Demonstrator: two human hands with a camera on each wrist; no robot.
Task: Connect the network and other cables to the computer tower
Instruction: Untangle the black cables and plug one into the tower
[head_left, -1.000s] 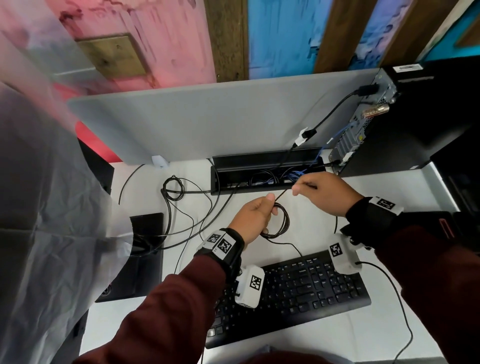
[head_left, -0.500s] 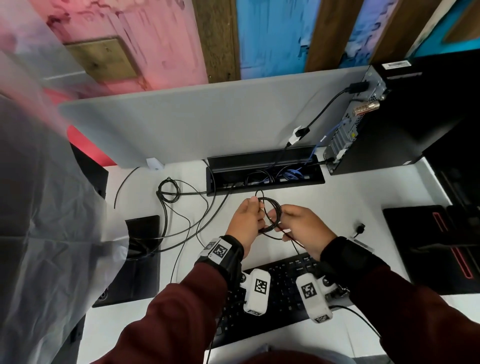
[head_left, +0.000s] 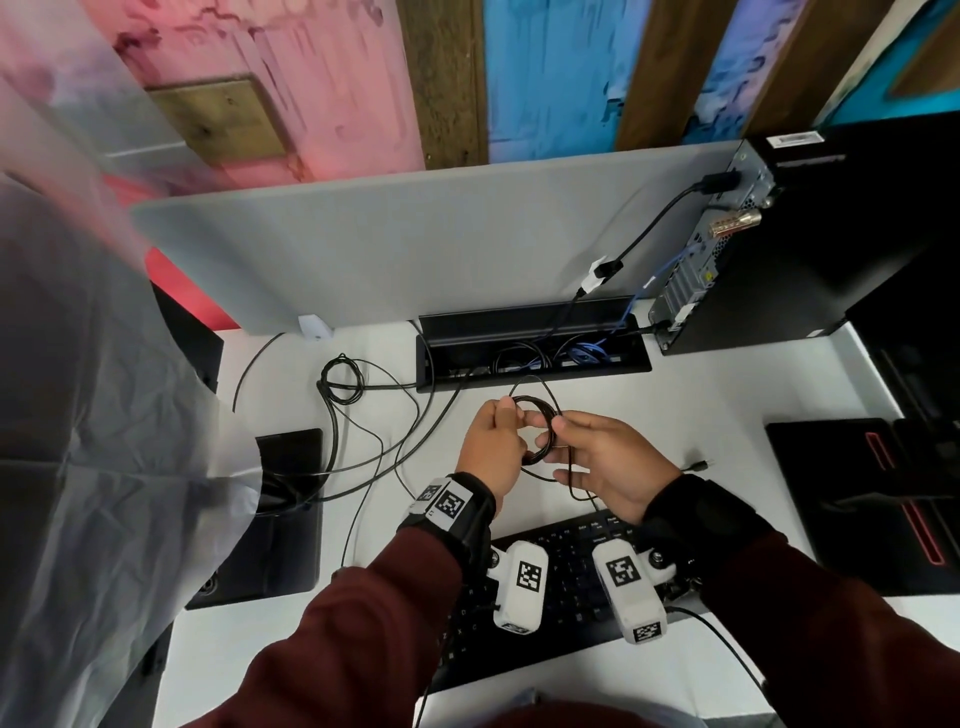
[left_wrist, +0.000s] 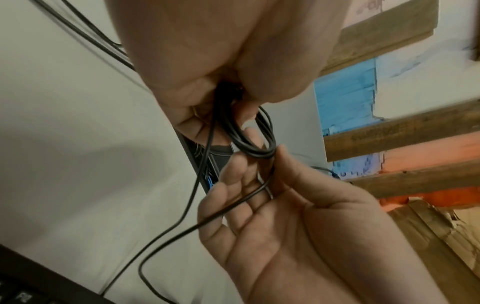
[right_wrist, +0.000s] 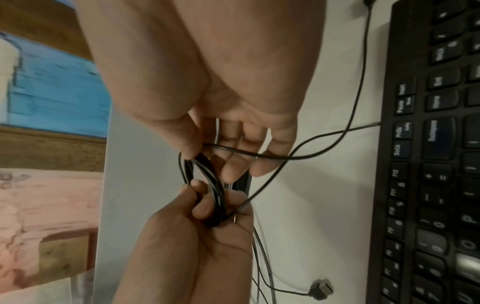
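Observation:
A coil of thin black cable hangs over the white desk between both hands, just in front of the cable tray. My left hand grips the coil's left side in curled fingers. My right hand pinches the coil's right side between thumb and forefinger, its other fingers loosely spread. One strand trails from the coil across the desk. A loose USB plug lies on the desk to the right. The black computer tower stands at the back right, rear ports facing left.
A black cable and a blue cable run from the tower's rear into the tray. A black keyboard lies under my wrists. More cables sprawl at the left, beside a black pad. A grey divider stands behind.
My right hand drew back from near the tower and came onto the coil; both hands now hold it together. The left hand stayed about where it was.

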